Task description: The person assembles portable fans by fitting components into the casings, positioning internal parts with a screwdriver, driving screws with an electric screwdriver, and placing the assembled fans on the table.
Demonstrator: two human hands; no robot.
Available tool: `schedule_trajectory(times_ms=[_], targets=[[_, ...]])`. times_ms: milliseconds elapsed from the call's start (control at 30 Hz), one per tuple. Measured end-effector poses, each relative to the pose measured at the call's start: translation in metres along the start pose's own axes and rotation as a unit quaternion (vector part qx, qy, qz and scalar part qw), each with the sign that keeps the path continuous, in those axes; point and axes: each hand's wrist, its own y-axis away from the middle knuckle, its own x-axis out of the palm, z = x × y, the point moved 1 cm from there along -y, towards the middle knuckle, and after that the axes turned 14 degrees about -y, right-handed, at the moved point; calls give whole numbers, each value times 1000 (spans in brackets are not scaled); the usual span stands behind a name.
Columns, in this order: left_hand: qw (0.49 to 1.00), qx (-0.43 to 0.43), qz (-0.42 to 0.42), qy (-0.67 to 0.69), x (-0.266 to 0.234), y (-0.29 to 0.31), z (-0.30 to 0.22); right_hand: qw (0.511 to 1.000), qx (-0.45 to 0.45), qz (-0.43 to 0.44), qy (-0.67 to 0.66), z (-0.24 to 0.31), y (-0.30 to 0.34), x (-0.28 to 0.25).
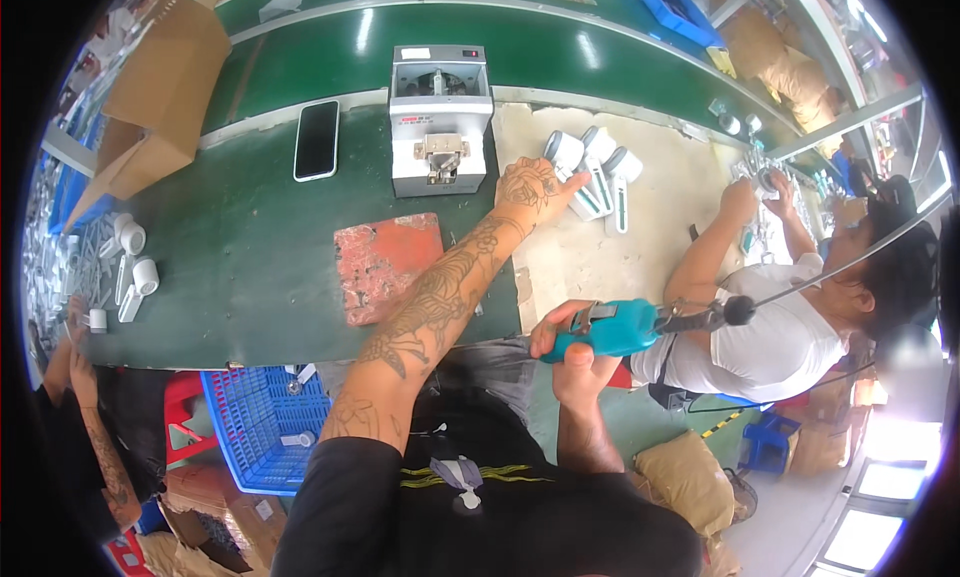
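Observation:
My left hand (535,192) reaches across the bench, back up, between a grey-and-white screw dispenser (438,122) and several white handheld parts. Its thumb sticks out by the nearest white part (592,199), while the other fingers bend down out of sight, so whether they grip anything is hidden. These parts have round, grey-rimmed heads and handles with a green strip. In my right hand (575,362) is a teal electric screwdriver (605,332), held sideways over the bench's front edge, a cable running from its right end. A worn red pad (388,267) lies beside my left forearm.
A phone (316,141) lies left of the dispenser. More white parts (135,272) are at far left, near another person's hands (75,352). A blue basket (265,427) stands below the bench. On the right, a co-worker (770,327) handles parts. Behind runs a green conveyor (330,42).

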Motion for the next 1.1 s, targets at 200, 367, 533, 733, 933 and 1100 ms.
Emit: schedule_trajectory(times_ms=[200,367,533,733,933,1100], targets=[[1000,-16,10,21,7,-9,-11,999,-13,-4,-46,-3,0,-23],[998,-36,-24,43,9,1,0,1000,3,7,-21,-11,-15,-20],[975,80,-162,128,-18,72,21,997,-25,-16,77,-13,-34,-13],[948,188,-243,85,-56,147,76,992,-25,11,121,-25,-55,-8],[972,161,-161,63,-68,174,133,993,-5,23,113,-32,-72,3],[972,167,-163,30,-71,165,160,995,-67,33,-72,-36,-121,53]])
